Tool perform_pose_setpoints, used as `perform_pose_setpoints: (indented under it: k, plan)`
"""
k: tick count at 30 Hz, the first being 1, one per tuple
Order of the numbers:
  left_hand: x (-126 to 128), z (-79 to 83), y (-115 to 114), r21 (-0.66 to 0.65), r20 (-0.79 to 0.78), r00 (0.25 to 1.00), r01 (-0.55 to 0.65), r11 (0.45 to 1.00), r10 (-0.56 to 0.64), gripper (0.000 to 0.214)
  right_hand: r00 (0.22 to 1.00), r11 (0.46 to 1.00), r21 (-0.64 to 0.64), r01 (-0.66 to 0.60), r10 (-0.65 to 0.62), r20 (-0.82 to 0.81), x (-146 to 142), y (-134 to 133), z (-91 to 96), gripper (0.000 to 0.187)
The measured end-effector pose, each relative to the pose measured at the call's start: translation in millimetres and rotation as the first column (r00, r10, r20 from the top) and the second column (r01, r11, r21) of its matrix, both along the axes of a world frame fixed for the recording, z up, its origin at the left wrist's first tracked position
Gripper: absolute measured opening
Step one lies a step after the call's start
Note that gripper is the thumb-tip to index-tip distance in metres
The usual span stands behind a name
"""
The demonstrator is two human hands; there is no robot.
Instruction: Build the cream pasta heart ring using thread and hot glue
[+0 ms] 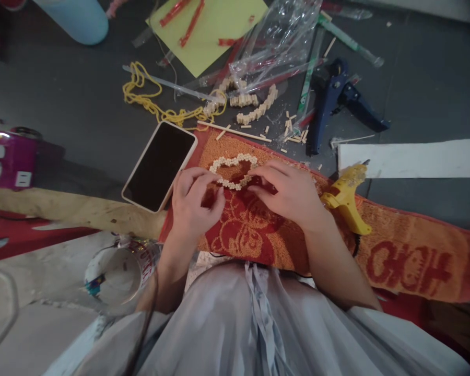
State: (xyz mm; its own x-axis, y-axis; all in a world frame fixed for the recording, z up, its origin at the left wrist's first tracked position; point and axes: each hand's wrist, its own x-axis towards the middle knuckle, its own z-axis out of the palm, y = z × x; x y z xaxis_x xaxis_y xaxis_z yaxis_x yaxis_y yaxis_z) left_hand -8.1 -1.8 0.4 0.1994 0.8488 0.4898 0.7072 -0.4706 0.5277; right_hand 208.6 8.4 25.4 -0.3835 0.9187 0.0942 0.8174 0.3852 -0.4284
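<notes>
A pale scalloped ring made of short wooden stick pieces (246, 156) sits over the orange and red towel (254, 235) at the table's front edge. My left hand (196, 201) pinches its lower left side between thumb and fingertips. At its right side, my right hand (288, 190) grips the rim with bent fingers, which partly hide that edge. Just beyond the ring lie a long thin wooden stick (235, 130) and several short cut bits (295, 133). Curved strips of joined pieces (258, 108) lie farther back.
A phone (160, 167) lies left of my hands. To the right rest a yellow glue gun (348, 201), a blue hand cutter (327, 104) and a white strip (413, 159). Yellow cord (152, 104), clear plastic wrap (278, 36) and yellow paper (207, 31) lie behind. A bucket (117, 271) stands below left.
</notes>
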Motion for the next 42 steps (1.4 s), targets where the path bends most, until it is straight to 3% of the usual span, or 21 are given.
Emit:
perform_pose_setpoints:
  k: [5, 8, 11, 18, 42]
  plan:
    - [0.6, 1.4, 0.3, -0.046, -0.052, 0.998, 0.023, 0.999, -0.026, 0.032, 0.991, 0.994, -0.056, 0.097, -0.102, -0.089, -1.2, -2.4, -1.6, 0.027]
    - [0.9, 2.7, 0.3, -0.066, -0.112, 0.991, 0.06, 0.996, -0.067, 0.032, 0.967, 0.978, -0.126, 0.165, -0.186, -0.175, -0.1, -1.7, -5.1, 0.045]
    - [0.8, 2.8, 0.1, -0.065, -0.155, 0.981, 0.109, 0.992, -0.118, 0.029, 0.96, 0.977, -0.134, 0.164, -0.189, -0.205, 2.1, 2.2, -10.0, 0.059]
    - [0.3, -0.5, 0.7, -0.098, -0.145, 0.979, 0.132, 0.986, -0.145, 0.019, 0.979, 0.986, -0.125, 0.107, -0.127, -0.16, 2.0, 8.7, -15.6, 0.044]
    - [1.3, -1.6, 2.7, -0.054, -0.089, 0.992, 0.086, 0.995, -0.091, 0.015, 0.99, 0.993, -0.061, 0.102, -0.107, -0.091, -1.7, 5.6, -9.5, 0.041]
